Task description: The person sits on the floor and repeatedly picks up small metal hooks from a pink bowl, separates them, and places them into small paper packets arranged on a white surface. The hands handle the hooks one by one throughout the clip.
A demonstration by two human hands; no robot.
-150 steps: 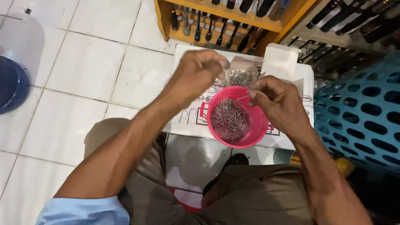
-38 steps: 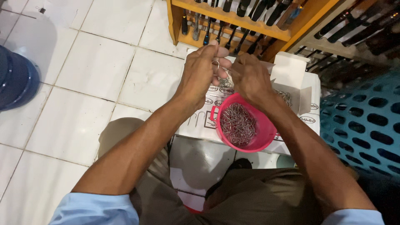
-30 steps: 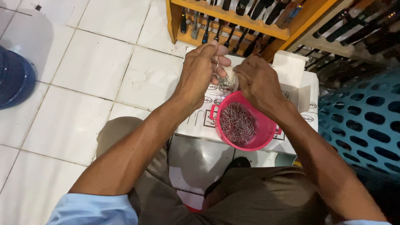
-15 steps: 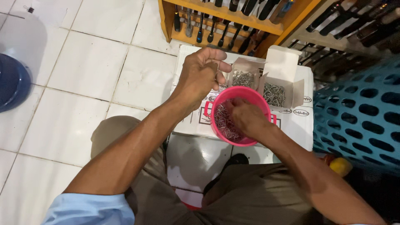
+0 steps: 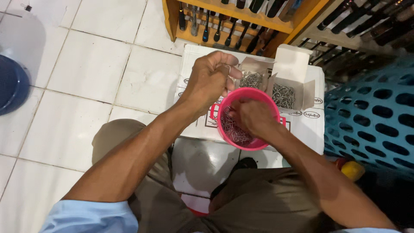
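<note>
**Right hand down in the pink tub**

Since a second ago my right hand (image 5: 254, 117) has dropped away from my left and now sits inside the pink plastic tub (image 5: 228, 139), fingers curled down into the heap of small metal clips (image 5: 233, 131) at its bottom. Whether those fingers have closed on any clips I cannot tell; the back of my hand covers them.

My left hand (image 5: 211, 77) has stayed up above the tub's far-left rim, loosely fisted, thumb and forefinger pinched on a thin bit of silvery wire (image 5: 229, 69) that sticks out toward the boxes.

The tub stands on a white printed carton (image 5: 302, 125) in front of my knees. Behind it, on the same carton, are two small open cardboard boxes: the left box (image 5: 251, 78) and the right box (image 5: 284, 94), both filled with the same metal pieces. Beyond them is a wooden rack of tools (image 5: 233, 21). A blue perforated basket (image 5: 371, 116) stands at my right, and white floor tiles (image 5: 86, 69) spread out to my left.
</note>
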